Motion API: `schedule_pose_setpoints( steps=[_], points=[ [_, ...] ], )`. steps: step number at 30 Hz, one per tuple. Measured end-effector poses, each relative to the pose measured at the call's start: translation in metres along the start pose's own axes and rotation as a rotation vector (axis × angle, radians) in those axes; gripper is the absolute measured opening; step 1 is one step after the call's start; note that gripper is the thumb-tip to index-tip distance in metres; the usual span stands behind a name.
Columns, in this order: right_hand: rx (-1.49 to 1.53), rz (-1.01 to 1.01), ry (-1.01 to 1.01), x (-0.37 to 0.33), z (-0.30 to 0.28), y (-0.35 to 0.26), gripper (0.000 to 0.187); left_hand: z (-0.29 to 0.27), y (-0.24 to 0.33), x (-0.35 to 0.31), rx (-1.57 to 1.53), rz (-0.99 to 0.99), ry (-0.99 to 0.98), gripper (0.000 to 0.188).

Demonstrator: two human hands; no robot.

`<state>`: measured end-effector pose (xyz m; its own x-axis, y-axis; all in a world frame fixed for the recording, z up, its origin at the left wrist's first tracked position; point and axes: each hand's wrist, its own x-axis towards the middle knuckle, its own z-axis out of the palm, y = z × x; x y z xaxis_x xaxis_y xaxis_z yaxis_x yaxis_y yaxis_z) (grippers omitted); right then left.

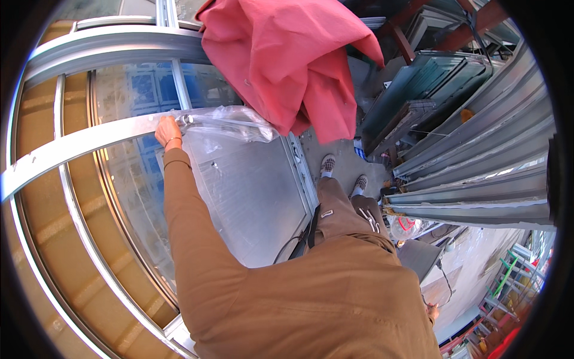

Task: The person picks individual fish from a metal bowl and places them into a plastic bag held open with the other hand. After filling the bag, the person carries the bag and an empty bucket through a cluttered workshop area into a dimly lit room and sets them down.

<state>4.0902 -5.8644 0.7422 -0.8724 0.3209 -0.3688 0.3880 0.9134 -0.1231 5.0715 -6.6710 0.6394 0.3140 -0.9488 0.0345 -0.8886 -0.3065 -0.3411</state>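
My left hand (168, 131) is closed on a long white metal bar (89, 139), near its right end, with the arm stretched out over the work surface. The bar reaches from the left rim to where crumpled clear plastic film (230, 122) trails to the right, just beyond my fingers. Under the film lies a flat grey sheet panel (254, 191). Low on the right, beside my body, part of my right hand (433, 312) shows. Its fingers are mostly hidden, and a thin dark cord (447, 287) hangs close to it.
A red cloth (287, 60) drapes over the far end of the frames. Brown panels in metal frames (78, 215) lie at the left. Glass sheets (418, 90) lean at the far right, above stacked metal profiles (478, 161). Grey floor (371, 170) surrounds my feet.
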Motion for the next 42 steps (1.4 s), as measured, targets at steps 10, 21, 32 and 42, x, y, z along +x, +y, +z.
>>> schedule_pose_setpoints(
  steps=[10,21,32,42],
  points=[
    [0.008,-0.339,0.101,0.019,0.035,0.136,0.025,-0.004,-0.025,0.009,-0.808,0.25,0.214,0.039],
    [0.16,0.19,0.284,-0.093,0.121,0.182,0.046,-0.062,0.238,-0.161,-0.696,0.295,-0.421,0.052],
    [0.198,0.413,0.499,-0.181,0.064,0.206,0.042,-0.124,0.53,-0.329,-0.533,1.245,-1.435,0.053],
    [-0.063,0.271,0.746,-0.215,0.027,0.246,0.026,-0.203,0.673,-0.516,-0.159,1.915,-1.348,0.047]
  ],
)
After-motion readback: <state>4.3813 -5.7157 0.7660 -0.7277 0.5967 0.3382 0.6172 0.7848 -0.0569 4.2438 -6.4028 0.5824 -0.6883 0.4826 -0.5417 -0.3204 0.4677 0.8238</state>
